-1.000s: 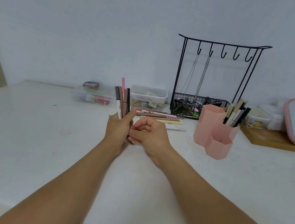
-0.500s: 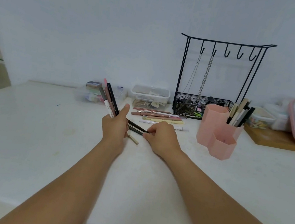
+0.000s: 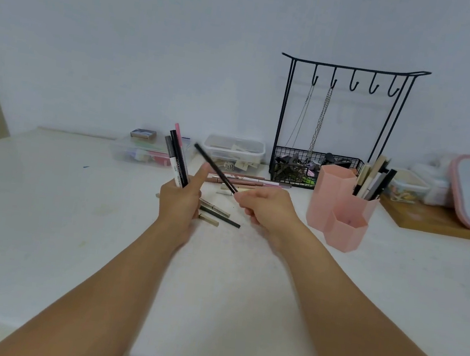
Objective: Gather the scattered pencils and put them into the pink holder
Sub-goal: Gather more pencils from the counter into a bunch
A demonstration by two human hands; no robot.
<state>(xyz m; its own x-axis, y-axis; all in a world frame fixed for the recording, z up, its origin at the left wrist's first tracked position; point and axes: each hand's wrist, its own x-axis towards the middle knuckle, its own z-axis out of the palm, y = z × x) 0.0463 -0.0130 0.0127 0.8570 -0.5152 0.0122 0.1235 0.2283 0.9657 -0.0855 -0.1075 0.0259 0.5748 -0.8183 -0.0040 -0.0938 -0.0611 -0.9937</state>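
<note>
While the left hand (image 3: pixel 177 200) clutches an upright bundle of slim pencils (image 3: pixel 176 159), the right hand (image 3: pixel 265 207) pinches one black pencil (image 3: pixel 215 168) — gathering continues; next, adding it to the bundle. Three-celled pink plastic holder (image 3: pixel 327 197) stands right.

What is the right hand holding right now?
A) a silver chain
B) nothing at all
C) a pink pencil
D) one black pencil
D: the right hand pinches one black pencil that points up and to the left, toward the bundle of pencils that the left hand holds upright.
</note>
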